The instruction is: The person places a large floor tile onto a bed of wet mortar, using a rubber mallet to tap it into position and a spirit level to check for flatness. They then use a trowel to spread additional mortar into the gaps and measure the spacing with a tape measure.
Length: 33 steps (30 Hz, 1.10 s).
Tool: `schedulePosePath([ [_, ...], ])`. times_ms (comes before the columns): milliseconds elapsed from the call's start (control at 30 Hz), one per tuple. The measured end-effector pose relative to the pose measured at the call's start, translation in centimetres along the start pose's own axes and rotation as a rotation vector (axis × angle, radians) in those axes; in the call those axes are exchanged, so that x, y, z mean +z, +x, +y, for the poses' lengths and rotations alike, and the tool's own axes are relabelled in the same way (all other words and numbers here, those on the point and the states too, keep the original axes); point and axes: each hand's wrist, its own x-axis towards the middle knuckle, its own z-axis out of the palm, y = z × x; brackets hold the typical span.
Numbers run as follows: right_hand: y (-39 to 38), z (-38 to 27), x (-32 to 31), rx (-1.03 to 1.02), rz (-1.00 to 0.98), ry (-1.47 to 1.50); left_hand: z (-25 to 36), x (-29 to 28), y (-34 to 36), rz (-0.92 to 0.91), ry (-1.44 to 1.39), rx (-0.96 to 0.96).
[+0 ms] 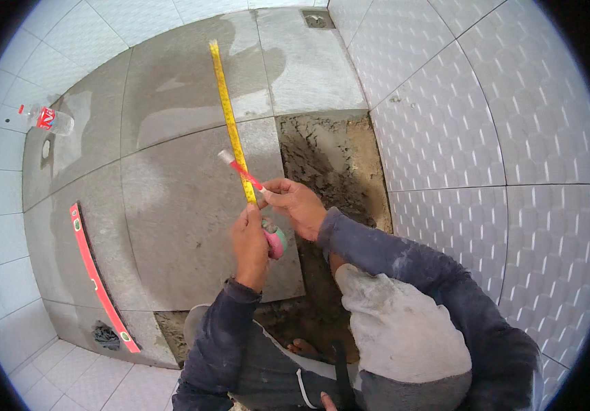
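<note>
My left hand is closed around a tape measure with a pink and green case. Its yellow blade is pulled out and runs away from me over the grey floor tiles. Close beside it, my right hand pinches a slim red-and-white pen. The pen slants across the blade, its whitish end pointing away to the left. Fingers of both hands nearly meet at the near end of the blade. Part of the tape case is hidden by my left hand.
A red spirit level lies on the left tiles, near a dark crumpled piece. Farther back is a plastic bottle. Rough wet mortar fills an untiled strip along the white tiled wall. A square drain sits in the far corner.
</note>
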Motion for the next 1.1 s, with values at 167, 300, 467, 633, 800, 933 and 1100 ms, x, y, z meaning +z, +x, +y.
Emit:
schedulePosePath([
  [167,-0.5,-0.4,1.9,0.077,-0.033,0.199,-0.5,0.2,0.9,0.013,-0.027,0.041],
  [300,-0.8,-0.1,2.2,0.054,-0.075,0.155,-0.9,1.0,1.6,0.012,-0.291,0.058],
  [467,-0.6,0.0,1.7,-0.164,-0.073,-0.123,-0.9,0.6,2.2,-0.001,-0.042,0.221],
  [633,-1.2,-0.2,1.9,-0.015,0.013,0.066,-1.1,0.4,2.2,-0.050,-0.095,0.152],
  [800,-1.0,-1.6,1.0,-0.361,-0.043,-0.397,-0.5,1.1,1.7,0.088,0.232,0.316],
  [933,-0.5,-2.5,0.3,-0.364,-0.028,-0.317,0.6,1.2,1.3,0.119,0.502,0.387],
  [1100,-0.5,-2.3,0.5,-0.332,0.117,0.081,1.0,1.3,0.9,0.106,0.625,0.417],
])
